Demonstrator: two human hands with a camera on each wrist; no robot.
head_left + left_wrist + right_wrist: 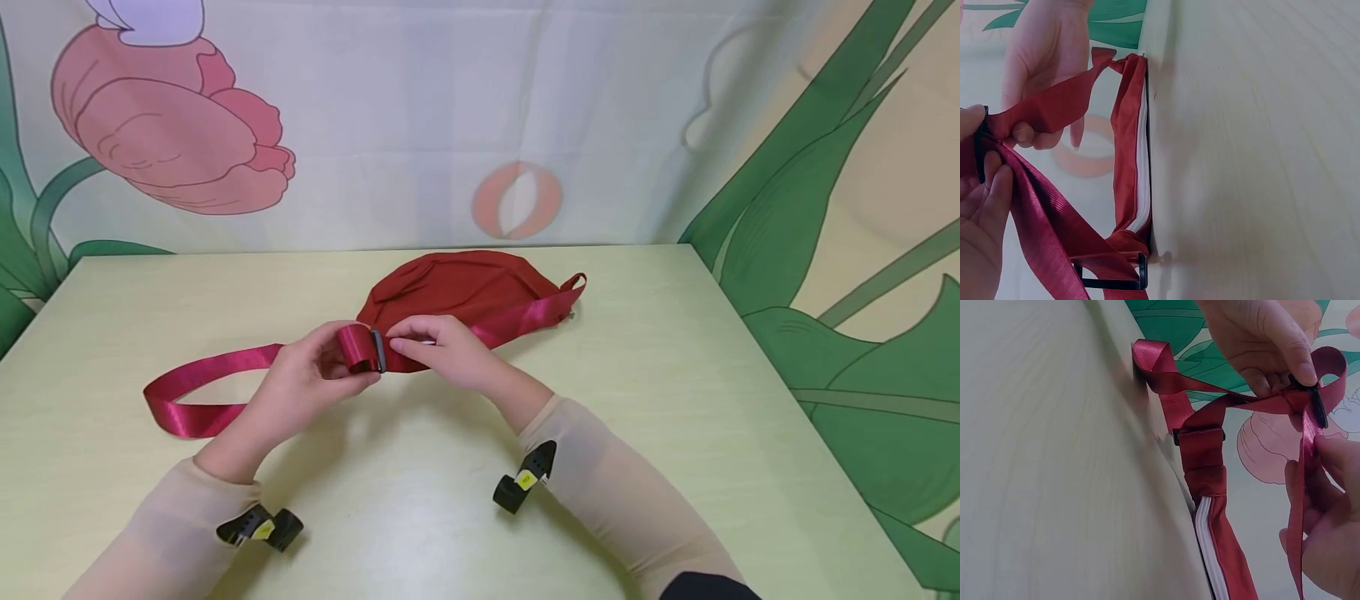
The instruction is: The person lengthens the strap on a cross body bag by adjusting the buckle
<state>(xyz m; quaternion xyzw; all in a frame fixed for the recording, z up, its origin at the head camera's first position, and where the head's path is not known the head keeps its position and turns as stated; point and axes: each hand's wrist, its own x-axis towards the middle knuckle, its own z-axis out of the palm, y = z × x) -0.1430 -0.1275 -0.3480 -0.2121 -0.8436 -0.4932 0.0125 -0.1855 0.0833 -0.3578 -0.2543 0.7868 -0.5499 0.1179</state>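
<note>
A red pouch (465, 287) lies at the table's far side, its white zipper (1142, 162) visible in the left wrist view. My left hand (303, 379) pinches a dark slider buckle (379, 351) and the looped satin strap (354, 348) beside it. Close on the buckle's right, my right hand (453, 357) pinches the strap between thumb and fingers. In the right wrist view the left hand (1260, 344) is at the top and the right hand (1329, 525) at the lower right, with strap hanging between. A second black buckle (1199, 436) sits on the strap near the pouch.
A wide strap loop (206, 362) extends left of the left hand, and more strap (525, 321) runs along the pouch's right side. The pale table (405, 508) ends in front of a printed cloth (390, 125) with flowers and leaves.
</note>
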